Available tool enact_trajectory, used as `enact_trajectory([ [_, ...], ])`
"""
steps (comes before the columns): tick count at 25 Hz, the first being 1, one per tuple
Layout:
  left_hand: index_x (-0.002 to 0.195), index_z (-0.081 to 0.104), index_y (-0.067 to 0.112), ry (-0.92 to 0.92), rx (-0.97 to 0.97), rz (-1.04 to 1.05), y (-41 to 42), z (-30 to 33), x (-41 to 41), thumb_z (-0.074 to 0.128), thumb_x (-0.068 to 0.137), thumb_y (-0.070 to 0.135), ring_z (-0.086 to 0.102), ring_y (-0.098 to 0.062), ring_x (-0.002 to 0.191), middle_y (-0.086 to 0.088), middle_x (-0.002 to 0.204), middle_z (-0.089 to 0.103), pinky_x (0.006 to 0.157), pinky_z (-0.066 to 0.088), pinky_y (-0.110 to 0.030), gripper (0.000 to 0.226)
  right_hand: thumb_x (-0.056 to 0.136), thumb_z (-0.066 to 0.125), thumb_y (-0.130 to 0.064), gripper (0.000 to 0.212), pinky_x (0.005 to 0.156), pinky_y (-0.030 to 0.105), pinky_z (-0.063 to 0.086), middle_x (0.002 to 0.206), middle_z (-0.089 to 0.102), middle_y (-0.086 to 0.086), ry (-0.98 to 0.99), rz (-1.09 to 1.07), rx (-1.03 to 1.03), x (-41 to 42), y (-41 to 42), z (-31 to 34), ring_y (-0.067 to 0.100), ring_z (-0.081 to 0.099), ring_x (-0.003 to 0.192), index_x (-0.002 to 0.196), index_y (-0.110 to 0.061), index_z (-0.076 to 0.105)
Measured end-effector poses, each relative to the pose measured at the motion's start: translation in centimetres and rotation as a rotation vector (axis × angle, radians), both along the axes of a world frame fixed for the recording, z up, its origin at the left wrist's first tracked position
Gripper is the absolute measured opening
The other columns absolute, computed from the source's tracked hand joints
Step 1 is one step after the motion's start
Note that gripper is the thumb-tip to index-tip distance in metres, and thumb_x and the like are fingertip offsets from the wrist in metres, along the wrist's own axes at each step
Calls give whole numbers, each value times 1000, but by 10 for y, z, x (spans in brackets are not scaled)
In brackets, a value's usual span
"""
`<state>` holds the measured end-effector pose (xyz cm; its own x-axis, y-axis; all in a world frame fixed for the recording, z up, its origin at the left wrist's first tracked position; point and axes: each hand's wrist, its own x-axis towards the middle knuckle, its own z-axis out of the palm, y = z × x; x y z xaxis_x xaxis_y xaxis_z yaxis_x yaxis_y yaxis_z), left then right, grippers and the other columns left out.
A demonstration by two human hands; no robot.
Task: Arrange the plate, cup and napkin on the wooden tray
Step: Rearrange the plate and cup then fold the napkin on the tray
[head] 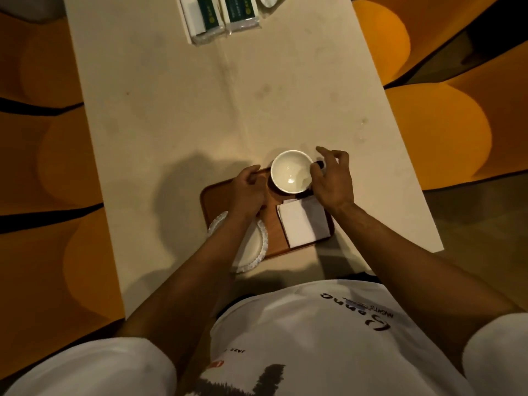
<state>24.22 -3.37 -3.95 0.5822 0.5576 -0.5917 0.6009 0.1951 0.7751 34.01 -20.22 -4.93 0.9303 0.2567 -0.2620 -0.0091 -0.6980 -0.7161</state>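
A wooden tray (214, 197) lies on the table in front of me. A white cup (291, 170) stands at the tray's far right corner, and my right hand (333, 178) grips its right side near the handle. My left hand (248, 187) rests on the tray's far edge just left of the cup, fingers curled. A folded white napkin (304, 221) lies on the tray's right half, below the cup. A white plate with a patterned rim (253, 247) sits at the tray's near left, overhanging its front edge and partly hidden by my left forearm.
The pale table (200, 110) stretches away from me. Two wrapped packs with green labels (223, 15) lie at its far end. Orange rounded seats (440, 132) flank both long sides. The table's near edge is close to my body.
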Motion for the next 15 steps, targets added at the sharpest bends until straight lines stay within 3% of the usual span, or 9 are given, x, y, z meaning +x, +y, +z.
enact_trajectory([
  [2,128,60,18,-2,-87,25,-13,-1,19,57,97,17,67,-24,92,-1,107,65,64,63,-44,31,99,47,-23,42,91,20,38,140,41,11,38,98,15,11,-8,-6,14,51,106,141,-18,50],
  [4,127,61,15,5,-122,50,-20,-1,27,58,96,11,63,-20,92,0,109,63,53,61,-32,32,97,47,-19,41,95,20,36,136,49,11,84,185,32,18,-11,-11,19,52,116,137,-20,55],
  [10,125,63,13,31,-5,10,-17,-7,29,58,93,-1,62,-13,91,-3,115,62,55,57,-18,35,95,51,-21,40,95,22,40,127,57,3,187,165,87,26,-12,-20,15,54,112,132,-30,61],
  [15,125,63,15,25,14,2,-18,-8,28,57,95,1,62,-14,95,-1,115,62,62,60,-21,34,94,52,-20,40,95,25,43,125,58,2,211,150,93,27,-9,-17,13,54,109,131,-32,62],
])
